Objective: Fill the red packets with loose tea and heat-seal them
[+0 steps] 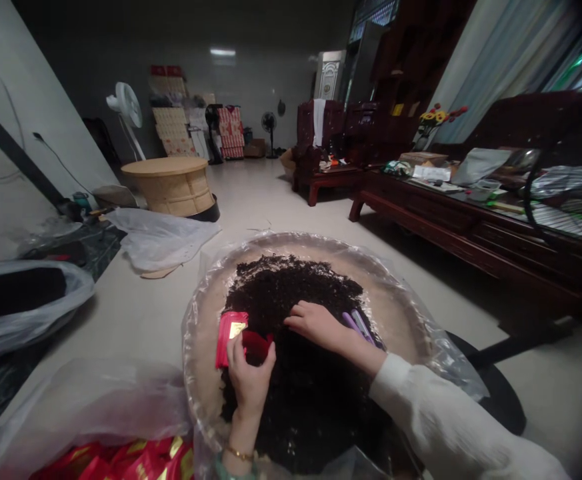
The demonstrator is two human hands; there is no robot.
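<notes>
A wide round tray (pixel 423 343), lined with clear plastic, holds a heap of dark, crumbly loose leaves (pixel 295 283) that look like tea. My left hand (pixel 251 373) grips a small red pouch (pixel 257 345) between thumb and fingers, its dark mouth spread open. Over the leaves, just right of the pouch, is my right hand (pixel 315 325) with its fingers drawn together. What those fingers hold, if anything, cannot be made out. Beside the pouch lies a stack of flat red pouches (pixel 225 340) with a gold label. A slim purple and grey tool (pixel 358 325) rests on the leaves near my right wrist.
A clear bag of red and gold packets (pixel 135 460) sits at the lower left. Further left is a plastic-lined container of dark material (pixel 18 290). A plastic sheet (pixel 163 237) and a round wooden stand (pixel 173 187) lie beyond. A dark wooden table (pixel 471 233) stands right.
</notes>
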